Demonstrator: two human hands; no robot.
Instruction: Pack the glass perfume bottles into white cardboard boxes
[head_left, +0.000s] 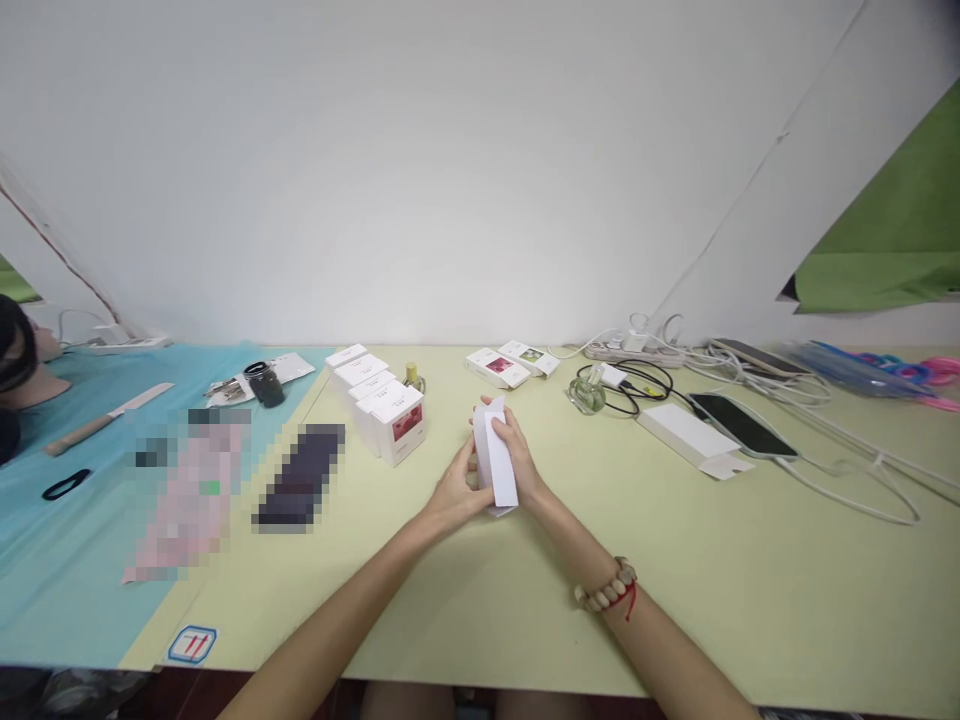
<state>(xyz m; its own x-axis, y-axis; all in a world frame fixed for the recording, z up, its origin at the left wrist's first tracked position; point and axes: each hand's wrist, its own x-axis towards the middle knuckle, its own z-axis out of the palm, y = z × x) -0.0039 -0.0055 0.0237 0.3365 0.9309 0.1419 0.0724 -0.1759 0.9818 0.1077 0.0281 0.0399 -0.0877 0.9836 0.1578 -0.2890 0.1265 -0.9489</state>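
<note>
Both my hands grip a white paper box (501,462) above the middle of the table, with one of its flaps sticking up at the top. My left hand (454,490) closes on its left side, thumb near the lower edge. On the other side, my right hand (519,455) is closed along the right edge; a beaded bracelet (609,590) circles that wrist. To the left stands a row of white boxes (397,420) with red pictures on the front. Two flat boxes, one with a red picture (498,367) and one with a green picture (529,357), lie behind my hands.
On the right are a white open-ended carton (690,438), a phone (742,425), a small glass bottle (586,392) and tangled cables (645,380). At left, a knife (109,418), a dark jar (264,384) and a blurred dark item (302,475) lie near a blue cloth (45,570).
</note>
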